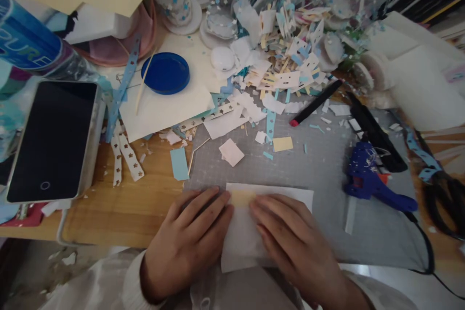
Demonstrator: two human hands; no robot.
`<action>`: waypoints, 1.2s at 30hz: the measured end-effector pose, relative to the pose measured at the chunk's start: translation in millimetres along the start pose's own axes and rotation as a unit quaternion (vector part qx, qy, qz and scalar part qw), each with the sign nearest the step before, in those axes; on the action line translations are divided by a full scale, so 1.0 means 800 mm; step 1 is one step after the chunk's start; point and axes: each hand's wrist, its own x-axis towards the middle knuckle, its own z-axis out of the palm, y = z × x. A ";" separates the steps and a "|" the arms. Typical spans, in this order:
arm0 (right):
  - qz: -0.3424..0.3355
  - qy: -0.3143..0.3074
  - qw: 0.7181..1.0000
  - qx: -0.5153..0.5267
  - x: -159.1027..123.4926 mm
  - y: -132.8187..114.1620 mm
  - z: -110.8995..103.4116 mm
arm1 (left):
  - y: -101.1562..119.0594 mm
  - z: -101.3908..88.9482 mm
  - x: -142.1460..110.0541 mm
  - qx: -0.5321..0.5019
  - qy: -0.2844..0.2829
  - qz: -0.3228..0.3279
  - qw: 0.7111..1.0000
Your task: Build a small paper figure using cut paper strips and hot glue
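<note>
A white sheet of paper (247, 232) lies on the grey cutting mat (327, 174) at the near table edge. A small yellow strip (242, 197) sits on its top edge. My left hand (189, 242) lies flat on the sheet's left side, fingers stretched toward the yellow strip. My right hand (290, 240) presses flat on the right side, fingertips just beside the strip. Neither hand grips anything.
A tablet (54, 140) lies at the left. A blue lid (165, 72) and cream card sit behind. Heaped paper scraps (286, 58) fill the back. A black and red pen (315, 102), a blue glue gun (370, 174) with cable and black scissors (443, 193) are on the right.
</note>
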 end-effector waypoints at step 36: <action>0.116 0.048 0.992 -0.017 -0.009 0.032 -0.008 | 0.046 0.006 0.033 0.132 -0.078 0.050 0.987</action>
